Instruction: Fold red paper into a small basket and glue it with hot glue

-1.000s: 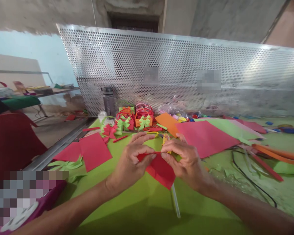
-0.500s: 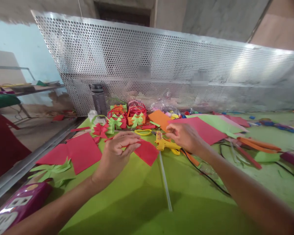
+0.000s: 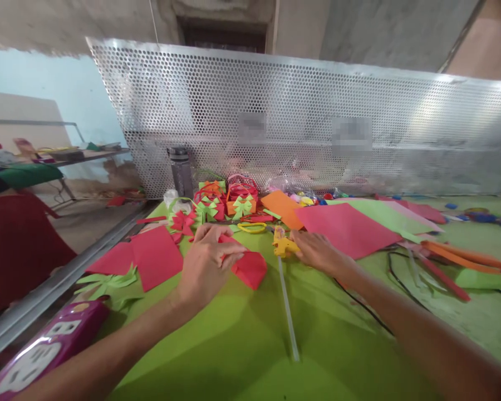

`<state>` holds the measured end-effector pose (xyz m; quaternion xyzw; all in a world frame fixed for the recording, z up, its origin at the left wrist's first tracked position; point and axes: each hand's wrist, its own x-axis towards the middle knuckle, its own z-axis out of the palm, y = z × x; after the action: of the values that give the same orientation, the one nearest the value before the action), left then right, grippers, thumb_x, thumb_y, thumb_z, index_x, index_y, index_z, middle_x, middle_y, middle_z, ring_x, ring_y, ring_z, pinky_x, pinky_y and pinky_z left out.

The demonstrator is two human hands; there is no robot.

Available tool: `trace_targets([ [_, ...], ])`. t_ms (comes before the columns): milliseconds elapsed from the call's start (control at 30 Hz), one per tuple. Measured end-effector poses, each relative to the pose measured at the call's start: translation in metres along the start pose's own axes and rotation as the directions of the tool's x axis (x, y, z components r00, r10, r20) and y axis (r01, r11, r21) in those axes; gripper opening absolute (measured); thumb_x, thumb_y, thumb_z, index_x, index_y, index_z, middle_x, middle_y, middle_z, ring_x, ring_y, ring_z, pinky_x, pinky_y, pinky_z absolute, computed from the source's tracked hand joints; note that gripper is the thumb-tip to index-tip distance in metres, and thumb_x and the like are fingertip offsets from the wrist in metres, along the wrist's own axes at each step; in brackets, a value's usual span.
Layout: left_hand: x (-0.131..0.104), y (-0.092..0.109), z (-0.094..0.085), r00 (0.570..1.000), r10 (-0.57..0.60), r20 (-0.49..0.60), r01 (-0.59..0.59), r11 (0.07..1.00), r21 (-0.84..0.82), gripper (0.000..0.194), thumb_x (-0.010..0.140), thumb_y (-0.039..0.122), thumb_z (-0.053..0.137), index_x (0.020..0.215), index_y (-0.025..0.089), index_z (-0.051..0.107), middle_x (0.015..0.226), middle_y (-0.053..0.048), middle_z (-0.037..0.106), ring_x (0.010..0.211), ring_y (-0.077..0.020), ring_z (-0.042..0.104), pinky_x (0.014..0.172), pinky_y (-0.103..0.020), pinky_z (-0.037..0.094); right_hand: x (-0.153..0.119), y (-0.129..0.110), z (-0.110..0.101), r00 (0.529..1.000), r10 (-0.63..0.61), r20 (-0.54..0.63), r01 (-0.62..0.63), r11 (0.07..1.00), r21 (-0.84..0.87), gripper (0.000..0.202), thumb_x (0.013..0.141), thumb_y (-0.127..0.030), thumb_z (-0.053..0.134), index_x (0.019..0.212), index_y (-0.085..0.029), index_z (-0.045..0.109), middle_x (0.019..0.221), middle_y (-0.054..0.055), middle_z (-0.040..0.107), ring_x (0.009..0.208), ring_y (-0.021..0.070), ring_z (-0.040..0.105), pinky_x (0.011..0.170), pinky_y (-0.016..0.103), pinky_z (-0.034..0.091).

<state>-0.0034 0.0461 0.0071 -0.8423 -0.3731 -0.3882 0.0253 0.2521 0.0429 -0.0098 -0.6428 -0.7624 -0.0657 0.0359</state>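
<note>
Red paper piece (image 3: 250, 270): in front of me, above green table (image 3: 217, 351); one end hidden by my fingers; long axis slants, free end pointing right and toward me.
Left hand (image 3: 209, 262): thumb and fingers pinched on it.
Glue gun (image 3: 284, 245): just right; handle mostly covered, nozzle unclear.
Right hand (image 3: 317, 252): at handle; can't tell if my fingers close.
Glue stick (image 3: 289, 312): runs from gun toward me.
Purple box (image 3: 62, 337): cut off, lower left.

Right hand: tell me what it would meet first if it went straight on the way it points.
The right hand would meet the yellow glue gun first; its fingers seem to be at the handle, though depth makes firm contact hard to confirm.
</note>
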Motion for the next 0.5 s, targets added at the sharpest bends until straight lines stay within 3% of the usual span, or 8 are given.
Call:
trace_targets([
  [133,0.002,0.006,-0.007,0.996,-0.068,0.050,0.068,0.998,0.002,0.017,0.078,0.018,0.058,0.080,0.026,0.073,0.079,-0.004,0.053,0.077,-0.0181,0.053,0.059,-0.027,0.041,0.003,0.005,-0.009,0.989,0.062,-0.134,-0.046,0.992,0.115,0.038,0.070,-0.004,0.047,0.107,-0.013,0.050,0.089,0.013,0.066,0.079,0.0242,0.062,0.062,0.029,0.039],
  [200,0.002,0.006,-0.008,0.993,-0.090,0.079,0.094,0.995,-0.042,0.019,0.078,0.016,0.057,0.080,0.024,0.073,0.078,-0.004,0.052,0.070,-0.0156,0.053,0.056,-0.025,0.039,0.006,0.007,-0.016,0.966,0.125,-0.226,-0.073,0.971,0.226,0.034,0.074,-0.013,0.049,0.109,-0.012,0.048,0.081,0.011,0.066,0.071,0.0247,0.062,0.058,0.030,0.040],
  [300,0.001,0.005,-0.006,0.989,-0.083,0.120,0.095,0.991,-0.096,0.021,0.080,0.014,0.054,0.079,0.023,0.073,0.086,-0.003,0.055,0.059,-0.0096,0.053,0.053,-0.023,0.038,0.008,0.008,-0.024,0.918,0.200,-0.342,-0.037,0.903,0.428,0.035,0.078,-0.029,0.053,0.109,-0.015,0.047,0.086,0.009,0.064,0.074,0.0223,0.061,0.059,0.030,0.044],
  [467,0.001,0.007,-0.009,0.995,-0.027,0.098,0.019,0.996,0.082,0.023,0.082,0.018,0.052,0.079,0.025,0.073,0.084,-0.003,0.056,0.060,-0.0100,0.053,0.050,-0.021,0.035,-0.004,-0.012,-0.034,0.931,0.202,-0.305,0.069,0.723,0.687,0.032,0.081,-0.044,0.048,0.091,-0.015,0.056,0.063,0.001,0.057,0.052,0.0141,0.054,0.048,0.027,0.045],
  [500,0.001,0.008,-0.011,0.995,-0.024,0.100,0.010,0.989,0.145,0.022,0.082,0.019,0.052,0.079,0.026,0.073,0.082,-0.004,0.056,0.059,-0.0108,0.053,0.048,-0.021,0.034,-0.008,-0.017,-0.037,0.943,0.187,-0.275,0.101,0.627,0.772,0.032,0.079,-0.044,0.051,0.088,-0.015,0.058,0.060,0.000,0.055,0.051,0.0129,0.051,0.048,0.026,0.045],
])
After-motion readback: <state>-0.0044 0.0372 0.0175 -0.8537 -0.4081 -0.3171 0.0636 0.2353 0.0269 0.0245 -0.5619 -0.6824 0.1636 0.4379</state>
